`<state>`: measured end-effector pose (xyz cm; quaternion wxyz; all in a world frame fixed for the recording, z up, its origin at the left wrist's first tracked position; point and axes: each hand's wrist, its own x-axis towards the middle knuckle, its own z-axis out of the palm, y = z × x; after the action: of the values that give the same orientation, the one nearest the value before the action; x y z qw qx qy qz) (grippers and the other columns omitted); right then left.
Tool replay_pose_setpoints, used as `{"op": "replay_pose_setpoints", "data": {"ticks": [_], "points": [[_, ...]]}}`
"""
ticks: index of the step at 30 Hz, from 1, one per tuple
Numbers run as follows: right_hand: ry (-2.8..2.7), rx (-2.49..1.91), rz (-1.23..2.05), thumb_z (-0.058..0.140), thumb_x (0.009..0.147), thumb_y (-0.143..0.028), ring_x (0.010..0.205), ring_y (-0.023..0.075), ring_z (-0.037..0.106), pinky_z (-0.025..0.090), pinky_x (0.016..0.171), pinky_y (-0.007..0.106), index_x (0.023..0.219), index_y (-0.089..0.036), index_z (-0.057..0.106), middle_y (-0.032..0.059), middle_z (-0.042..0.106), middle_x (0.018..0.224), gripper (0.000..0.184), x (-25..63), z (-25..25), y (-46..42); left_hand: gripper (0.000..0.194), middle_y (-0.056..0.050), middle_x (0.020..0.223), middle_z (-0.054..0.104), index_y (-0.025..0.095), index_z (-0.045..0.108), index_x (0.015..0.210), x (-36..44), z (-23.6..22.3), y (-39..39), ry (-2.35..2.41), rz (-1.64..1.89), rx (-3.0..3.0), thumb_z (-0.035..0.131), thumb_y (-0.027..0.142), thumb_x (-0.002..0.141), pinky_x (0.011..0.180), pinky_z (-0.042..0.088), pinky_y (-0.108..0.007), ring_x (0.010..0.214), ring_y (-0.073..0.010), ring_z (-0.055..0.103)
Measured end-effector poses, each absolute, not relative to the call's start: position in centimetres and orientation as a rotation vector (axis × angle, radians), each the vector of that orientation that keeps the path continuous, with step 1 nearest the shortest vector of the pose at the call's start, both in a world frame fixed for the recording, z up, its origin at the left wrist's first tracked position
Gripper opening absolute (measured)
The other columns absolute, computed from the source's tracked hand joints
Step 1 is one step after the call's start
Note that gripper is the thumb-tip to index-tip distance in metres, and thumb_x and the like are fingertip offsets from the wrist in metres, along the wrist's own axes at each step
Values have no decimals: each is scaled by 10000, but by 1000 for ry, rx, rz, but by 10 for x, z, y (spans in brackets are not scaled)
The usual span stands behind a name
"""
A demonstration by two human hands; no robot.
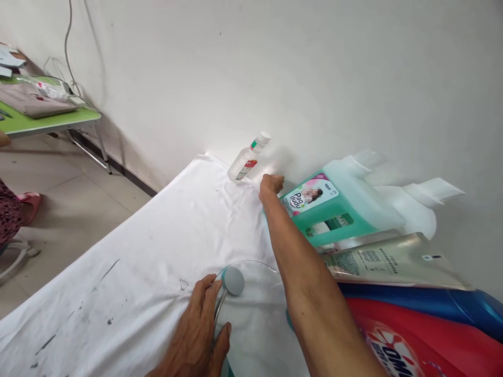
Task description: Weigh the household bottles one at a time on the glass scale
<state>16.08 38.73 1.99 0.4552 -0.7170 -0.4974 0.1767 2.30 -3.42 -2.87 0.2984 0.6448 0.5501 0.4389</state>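
Observation:
My left hand [200, 330] is at the lower middle, its thumb and fingers on either side of the edge of a clear round container [255, 314]. A grey disc [233, 281] with a teal rim and a thin metal bar sit at that edge, by my fingertips. My right arm reaches across the container, and my right hand [272, 184] is curled beside a green liquid bottle [334, 220]. Its fingers are partly hidden, so what they hold, if anything, does not show. Left of this hand, a small clear bottle [244, 163] with a white cap stands near the wall.
A white cloth [157, 251] with dark marks covers the table. On the right are a silvery pouch [389, 262], a blue bottle [451, 309] and a red detergent pack [424, 330]. A green table [31, 123] and a person's sandalled foot [29, 207] are at left.

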Motion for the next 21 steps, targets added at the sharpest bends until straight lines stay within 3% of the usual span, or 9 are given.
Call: {"op": "replay_pose_setpoints", "data": {"ticks": [2,5,7,11,16,21], "points": [[-1279,-1723,494,719,959,-381,1157,234,655,584,979,448,1311,-192,619,95,634,1342,411,153,20,386,701,-165,1595,405,299,246,1621,26,-29,-35,1480,1195,1666,510,180,983,1144,543,-530,1465,-329,492],[-1380,-1612,595,880,718,-274,1128,195,637,582,959,382,1273,-214,546,36,629,1280,650,135,21,382,682,-158,1590,416,315,263,1615,29,-30,-35,1487,1222,1641,501,193,987,1140,545,-543,1455,-336,503],[-1406,-1554,640,895,621,-307,1054,178,636,587,922,372,1253,-240,489,-7,628,1191,754,122,23,381,677,-160,1587,423,316,265,1617,30,-32,-36,1486,1229,1643,497,202,992,1137,549,-545,1454,-341,505],[-1350,-1539,618,850,616,-464,1030,224,606,550,962,433,1082,-265,494,3,613,1061,619,103,33,384,686,-170,1588,431,307,240,1632,31,-36,-36,1480,1261,1668,494,203,1004,1146,540,-549,1479,-353,479],[-1294,-1586,532,825,602,-406,1109,287,573,467,1055,473,909,-265,494,48,629,998,473,100,45,372,695,-169,1593,430,302,215,1637,24,-36,-35,1455,1228,1719,497,195,1012,1158,537,-515,1497,-334,463],[-1394,-1502,542,820,628,-494,906,249,616,548,892,428,809,-249,545,-5,612,765,411,115,60,309,732,-184,1616,392,284,131,1647,17,-34,-35,1432,1180,1837,492,167,1020,1191,508,-512,1535,-323,417]]}}
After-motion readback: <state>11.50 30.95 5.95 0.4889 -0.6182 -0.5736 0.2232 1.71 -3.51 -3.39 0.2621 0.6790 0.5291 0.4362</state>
